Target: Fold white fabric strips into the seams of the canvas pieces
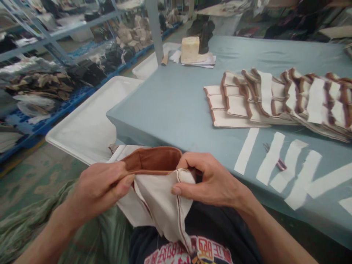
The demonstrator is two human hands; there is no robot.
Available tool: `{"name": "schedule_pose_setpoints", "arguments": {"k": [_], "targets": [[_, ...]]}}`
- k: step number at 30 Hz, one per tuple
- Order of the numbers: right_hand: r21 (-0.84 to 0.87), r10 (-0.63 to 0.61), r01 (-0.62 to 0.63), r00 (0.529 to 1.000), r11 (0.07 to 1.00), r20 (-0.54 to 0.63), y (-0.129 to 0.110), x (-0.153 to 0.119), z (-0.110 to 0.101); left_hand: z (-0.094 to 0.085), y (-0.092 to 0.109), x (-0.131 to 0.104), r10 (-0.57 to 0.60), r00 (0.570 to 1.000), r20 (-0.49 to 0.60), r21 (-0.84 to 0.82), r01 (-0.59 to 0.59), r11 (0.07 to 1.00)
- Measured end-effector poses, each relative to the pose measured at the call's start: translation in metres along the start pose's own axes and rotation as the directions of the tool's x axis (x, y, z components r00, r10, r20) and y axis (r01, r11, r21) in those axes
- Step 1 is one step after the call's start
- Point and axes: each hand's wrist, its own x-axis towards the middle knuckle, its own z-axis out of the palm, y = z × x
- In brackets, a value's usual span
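Observation:
Both hands hold a cream fabric piece (159,194) with a brown lining, its mouth spread into a pocket-like opening. My left hand (104,187) pinches the brown-edged rim on the left, thumb in front. On the right, my right hand (209,179) grips the rim beside a raised seam, its thumb pressed on the cream outside. Brown lining shows inside the opening between the hands. The lower part of the piece hangs down over a dark printed garment (209,245) on my lap.
On the blue-covered table (165,106) lie overlapping cream-and-brown sewn pieces (239,102), white strips (271,157) and a small purple-handled tool (281,164). A yellowish block (190,49) sits on papers at the far edge. A white bin (85,121) stands left of the table, near loaded blue pallets (68,106).

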Motion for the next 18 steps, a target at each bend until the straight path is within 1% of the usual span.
{"name": "schedule_pose_setpoints", "arguments": {"k": [2, 5, 8, 13, 15, 18], "targets": [[0.05, 0.012, -0.013, 1.0, 0.999, 0.027, -0.007, 0.001, 0.003, 0.005, -0.009, 0.006, 0.012, 1.0, 0.02, -0.074, -0.011, 0.997], [0.103, 0.038, -0.044, 0.998, 0.994, 0.057, -0.011, 0.005, 0.008, 0.013, -0.011, 0.016, 0.04, 0.996, 0.079, -0.206, -0.022, 0.978], [0.091, 0.028, -0.035, 0.997, 0.995, 0.074, -0.012, 0.009, 0.013, 0.016, -0.002, 0.027, 0.093, 0.988, 0.123, -0.287, -0.054, 0.956], [-0.004, 0.032, -0.032, 0.995, 0.999, 0.098, -0.014, 0.013, 0.019, 0.013, 0.016, 0.049, 0.194, 0.968, 0.159, -0.474, -0.098, 0.875], [-0.034, 0.062, -0.059, 0.993, 0.998, 0.098, -0.014, 0.013, 0.02, 0.012, 0.021, 0.053, 0.211, 0.962, 0.177, -0.475, -0.104, 0.874], [-0.12, 0.113, -0.101, 0.988, 0.988, 0.102, -0.013, 0.011, 0.02, 0.01, 0.025, 0.053, 0.201, 0.957, 0.211, -0.441, -0.091, 0.893]]}}
